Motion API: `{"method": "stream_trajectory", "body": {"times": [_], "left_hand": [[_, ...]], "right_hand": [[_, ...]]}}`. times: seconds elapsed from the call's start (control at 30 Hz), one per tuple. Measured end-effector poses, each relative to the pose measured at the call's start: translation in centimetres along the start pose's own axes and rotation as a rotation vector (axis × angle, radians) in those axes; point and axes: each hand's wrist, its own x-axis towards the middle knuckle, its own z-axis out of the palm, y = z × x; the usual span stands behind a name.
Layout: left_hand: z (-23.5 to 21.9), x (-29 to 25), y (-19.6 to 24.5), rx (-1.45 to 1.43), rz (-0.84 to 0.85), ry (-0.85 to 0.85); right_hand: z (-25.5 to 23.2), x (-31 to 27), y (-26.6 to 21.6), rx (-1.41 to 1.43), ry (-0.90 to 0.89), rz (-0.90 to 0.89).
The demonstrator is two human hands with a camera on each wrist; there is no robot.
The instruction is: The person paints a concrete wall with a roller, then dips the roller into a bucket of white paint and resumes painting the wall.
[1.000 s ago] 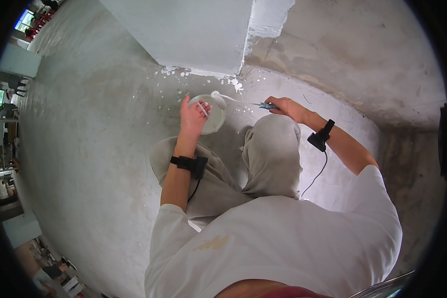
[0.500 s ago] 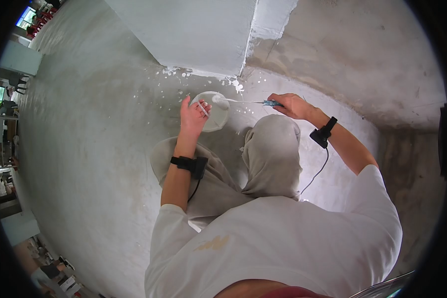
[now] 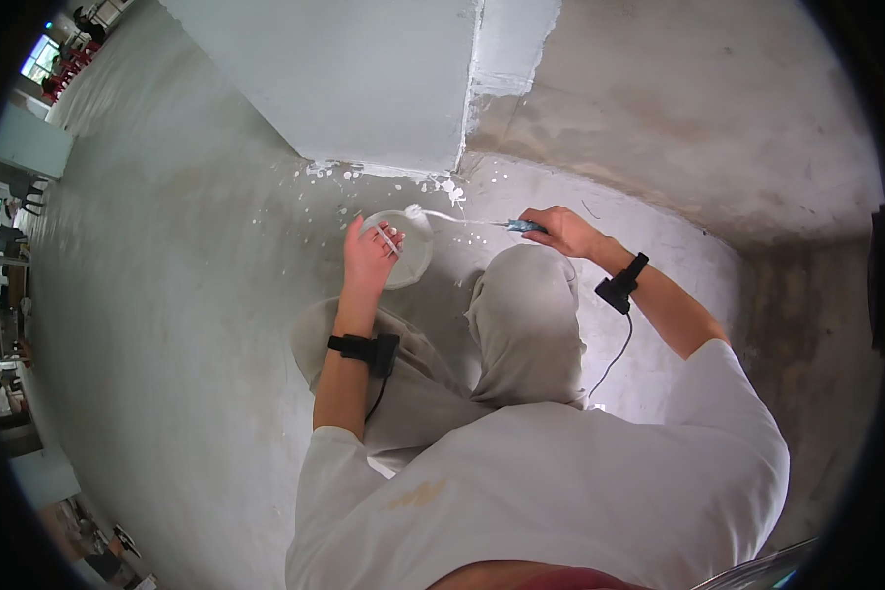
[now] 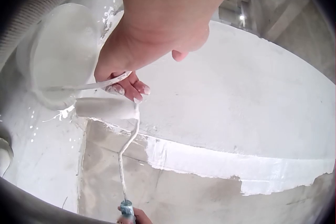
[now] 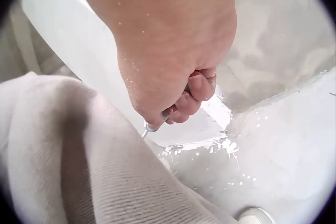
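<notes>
My left hand (image 3: 369, 258) curls its fingers round the pale handle (image 4: 107, 83) of a white bucket (image 3: 429, 258). White paint coats those fingertips, and whitish liquid shows inside the bucket. My right hand (image 3: 565, 233) grips the blue handle (image 3: 524, 226) of a paint roller at the right. The roller's thin, paint-coated frame (image 4: 122, 161) reaches left to its white sleeve (image 3: 415, 211), which overlaps the bucket's far rim in the head view. In the left wrist view the sleeve lies just past my left fingertips. The right wrist view shows my right fingers folded over the grip.
A pale wall block (image 3: 364, 79) stands ahead, with white paint splashes (image 3: 452, 187) on the floor along its base. A bare, stained wall (image 3: 649, 118) rises on the right. My bent knees (image 3: 526, 295) are close behind the bucket. Chairs and windows show far left.
The roller sleeve dipped inside the bucket half a second ago and is now back at its far rim. My left hand kept its hold on the handle. The head view has shifted slightly.
</notes>
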Motion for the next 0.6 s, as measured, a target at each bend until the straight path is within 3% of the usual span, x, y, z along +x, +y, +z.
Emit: {"method": "stream_trajectory", "body": {"times": [0.1,0.23,0.33,0.6], "left_hand": [[0.4,-0.3,0.2,-0.009,0.024,0.019],[-1.2,0.0,0.4,-0.035,0.036,0.031],[-2.0,0.1,0.2,-0.041,0.054,0.016],[-1.8,-0.3,0.0,0.015,0.056,0.031]], "right_hand": [[0.0,0.3,-0.1,-0.039,-0.045,0.003],[0.2,-0.3,1.1,-0.057,0.031,-0.011],[-0.4,-1.0,2.1,0.048,0.032,0.131],[-2.8,-2.3,4.5,0.071,0.389,0.267]]}}
